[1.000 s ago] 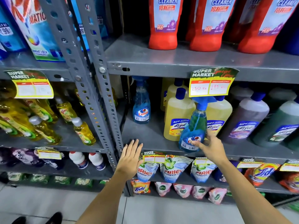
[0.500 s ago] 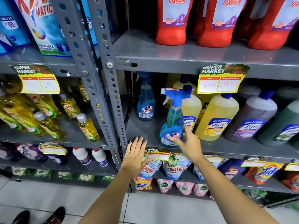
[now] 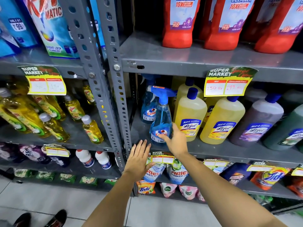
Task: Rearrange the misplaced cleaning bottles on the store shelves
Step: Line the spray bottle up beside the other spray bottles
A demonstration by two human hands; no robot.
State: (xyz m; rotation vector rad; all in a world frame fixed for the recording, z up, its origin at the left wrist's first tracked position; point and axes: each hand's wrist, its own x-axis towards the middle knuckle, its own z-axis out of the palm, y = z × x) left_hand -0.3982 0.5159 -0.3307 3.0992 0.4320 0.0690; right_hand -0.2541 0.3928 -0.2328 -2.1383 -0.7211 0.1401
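A blue Colin spray bottle stands upright near the front left of the grey middle shelf. My right hand grips its lower body, thumb across the label. A second Colin spray bottle stands just behind it. My left hand is flat with fingers spread, resting at the shelf's front edge beside the upright post, holding nothing. To the right stand yellow Lizol bottles, then a purple Lizol bottle and a green one.
Grey perforated uprights split the two shelf bays. Red cleaner bottles fill the shelf above. Yellow Vim bottles lie in the left bay. Detergent pouches sit below. Price tags hang from shelf edges. Black shoes show on the floor tiles.
My right hand has carried the spray bottle leftward, from in front of the yellow bottles to a spot in front of the other Colin bottle. My left hand stayed at the shelf edge.
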